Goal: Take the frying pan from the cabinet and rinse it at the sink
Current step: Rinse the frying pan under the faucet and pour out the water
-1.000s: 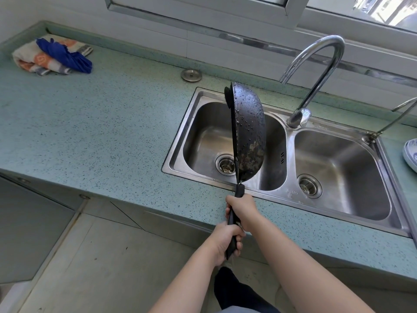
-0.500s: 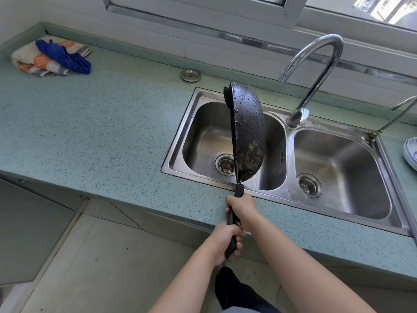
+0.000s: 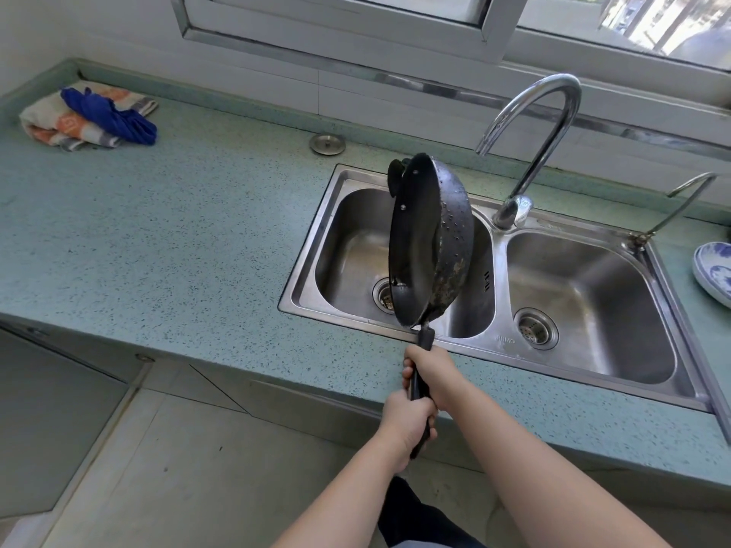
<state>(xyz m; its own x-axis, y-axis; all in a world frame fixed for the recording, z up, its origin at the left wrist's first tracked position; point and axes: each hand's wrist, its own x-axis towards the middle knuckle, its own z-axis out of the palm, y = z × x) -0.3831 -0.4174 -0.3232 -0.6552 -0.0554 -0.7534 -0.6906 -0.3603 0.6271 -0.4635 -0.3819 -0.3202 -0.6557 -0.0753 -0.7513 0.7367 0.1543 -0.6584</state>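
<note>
Bright window (image 3: 633, 29) daylight, sharp, wide-angle edge distortion

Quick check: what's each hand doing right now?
Left hand: grips the frying pan by its handle, at the lower end.
Right hand: grips the same handle, nearer the pan.

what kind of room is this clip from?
Most likely a home kitchen. A double-bowl steel sink with a gooseneck faucet is set into a speckled green countertop, and a wet frying pan is held over one bowl.
</note>
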